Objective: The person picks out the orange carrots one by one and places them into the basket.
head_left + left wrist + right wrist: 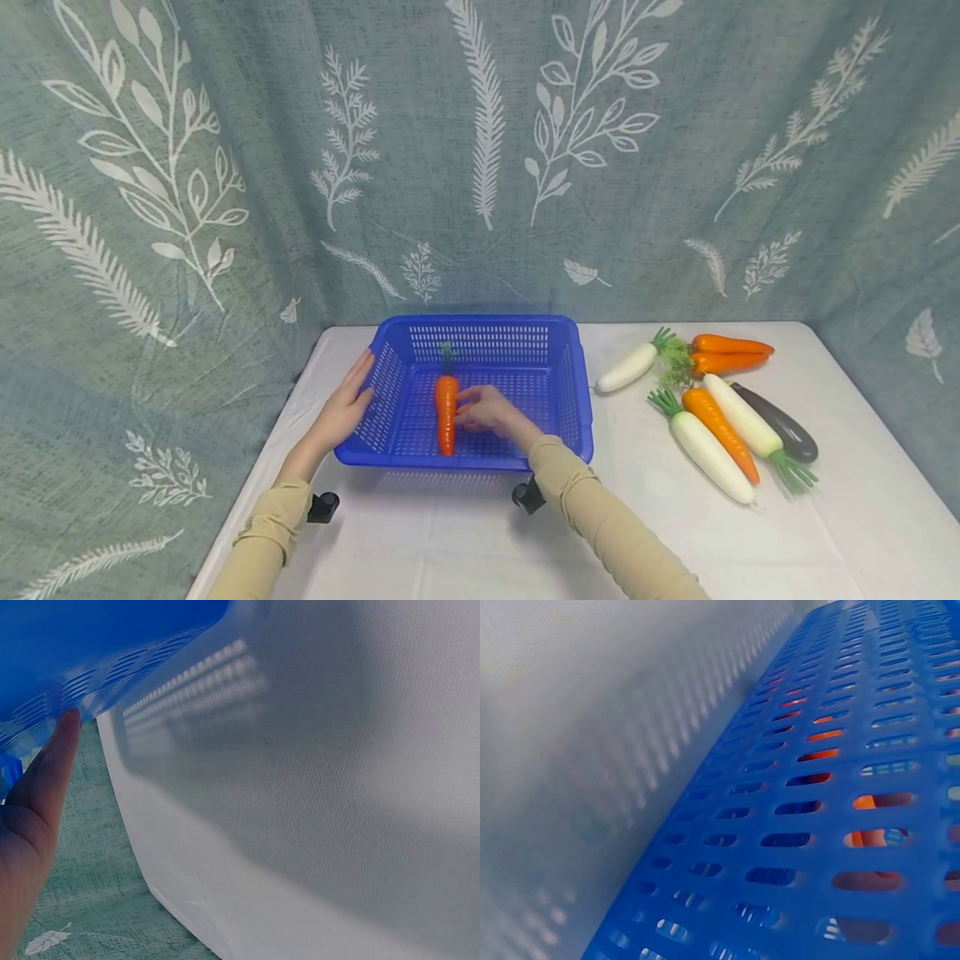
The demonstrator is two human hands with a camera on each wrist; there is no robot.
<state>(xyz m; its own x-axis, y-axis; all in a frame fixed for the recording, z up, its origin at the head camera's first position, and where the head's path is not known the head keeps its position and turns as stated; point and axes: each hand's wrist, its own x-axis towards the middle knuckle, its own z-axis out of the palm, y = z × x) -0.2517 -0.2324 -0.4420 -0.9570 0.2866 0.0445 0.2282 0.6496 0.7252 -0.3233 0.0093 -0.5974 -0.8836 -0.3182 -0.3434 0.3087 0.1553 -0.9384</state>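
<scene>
A blue plastic basket (480, 461) with slotted walls stands on the table, and one orange carrot (446, 408) with a green top lies lengthwise inside it. My right hand (491, 412) reaches over the near rim, its loosely bent fingertips at the carrot's right side and not wrapped round it. In the right wrist view the basket's slotted wall (780, 825) hides most of that hand; orange shows through the slots. My left hand (347, 408) rests along the outside of the basket's left wall, fingers extended; the left wrist view shows this hand (34, 817) against the blue plastic.
Right of the basket lie a white radish (630, 367), a pair of carrots (727, 354), another radish (712, 457), a carrot (722, 433), a third radish (742, 414) and an eggplant (780, 423). A patterned curtain (450, 167) hangs behind the white table (420, 542).
</scene>
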